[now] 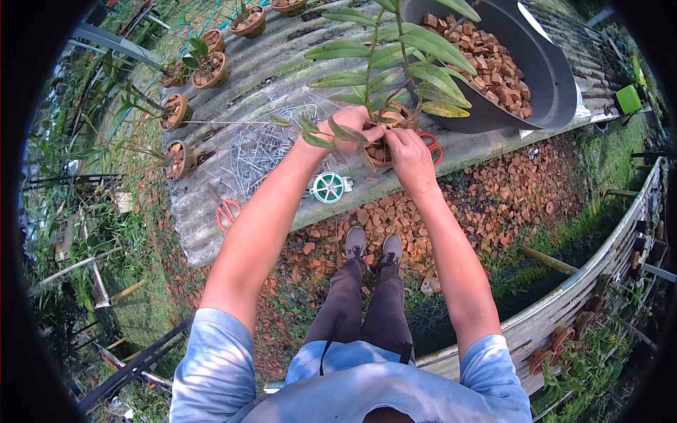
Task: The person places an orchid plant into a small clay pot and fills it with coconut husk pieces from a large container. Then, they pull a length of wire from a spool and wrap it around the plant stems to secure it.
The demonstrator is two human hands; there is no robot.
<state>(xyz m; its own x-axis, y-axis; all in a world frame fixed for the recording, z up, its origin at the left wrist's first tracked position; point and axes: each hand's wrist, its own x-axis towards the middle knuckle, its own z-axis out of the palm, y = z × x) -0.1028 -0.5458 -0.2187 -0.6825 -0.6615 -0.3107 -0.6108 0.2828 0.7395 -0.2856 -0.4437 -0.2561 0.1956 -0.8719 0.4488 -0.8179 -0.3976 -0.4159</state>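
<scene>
A tall leafy orchid plant (437, 48) stands in a small clay pot (383, 163) near the table's front edge. My left hand (350, 128) is at the left of the pot, its fingers curled in at the base of the stems. From the right, my right hand (411, 161) reaches the pot's top, thumb and fingers pinched together. What either hand grips is hidden by the fingers and leaves. Red-handled scissors (435, 149) lie just right of my right hand. A green and white reel of tie wire (328, 187) rests below my left wrist.
Bent metal wire hooks (257, 151) lie in a heap on the corrugated sheet table (211, 120). A second red-handled pair of scissors (227, 213) sits near the left edge. A black tub (553, 84) holds brick chunks (493, 74). Several potted plants (210, 70) line the far left.
</scene>
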